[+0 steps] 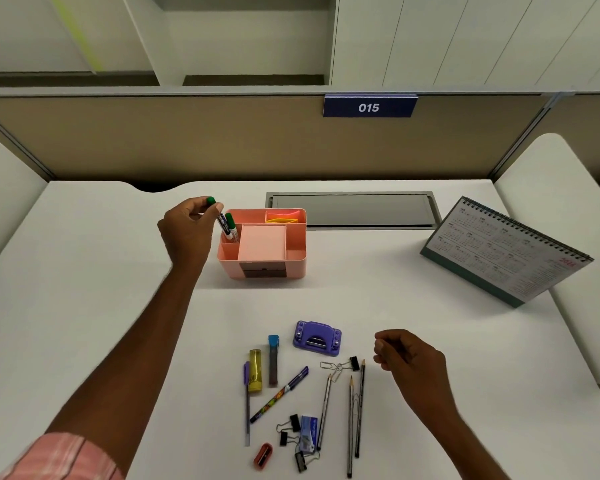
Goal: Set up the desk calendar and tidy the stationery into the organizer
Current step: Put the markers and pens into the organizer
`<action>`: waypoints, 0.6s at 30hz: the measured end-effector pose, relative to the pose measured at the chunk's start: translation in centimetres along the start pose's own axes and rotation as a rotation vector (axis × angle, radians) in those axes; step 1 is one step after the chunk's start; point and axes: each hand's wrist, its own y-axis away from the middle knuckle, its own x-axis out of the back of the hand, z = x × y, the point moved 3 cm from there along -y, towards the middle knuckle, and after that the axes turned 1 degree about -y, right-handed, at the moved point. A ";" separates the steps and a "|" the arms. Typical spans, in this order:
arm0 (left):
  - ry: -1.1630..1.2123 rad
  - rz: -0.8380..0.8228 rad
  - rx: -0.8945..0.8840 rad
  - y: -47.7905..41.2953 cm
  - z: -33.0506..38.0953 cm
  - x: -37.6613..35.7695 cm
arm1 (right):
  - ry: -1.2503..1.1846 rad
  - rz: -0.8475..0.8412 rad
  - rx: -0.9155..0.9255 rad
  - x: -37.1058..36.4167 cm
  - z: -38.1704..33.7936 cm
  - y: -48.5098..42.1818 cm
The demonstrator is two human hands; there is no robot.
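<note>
Just over organizer (297, 252), left hand (187, 230) pinches marker (223, 224).

This is an office workstation, one numbered seat in a row of cubicles. A beige partition (222, 140) closes off the back of the white tabletop (101, 271) and carries a blue plate (369, 106) reading 015. A grey cable hatch (352, 209) is set into the tabletop, pale cabinets (465, 36) rise behind, and a desk calendar (499, 251) stands at the right.
</note>
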 end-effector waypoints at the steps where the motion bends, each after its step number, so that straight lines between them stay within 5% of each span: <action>1: -0.033 -0.005 -0.003 0.1 -0.1 -0.2 | 0.003 -0.003 -0.002 -0.1 0.0 -0.1; 18: -0.315 -0.048 0.094 0.3 -3.3 -2.3 | 0.022 -0.010 -0.022 -0.3 0.9 -0.2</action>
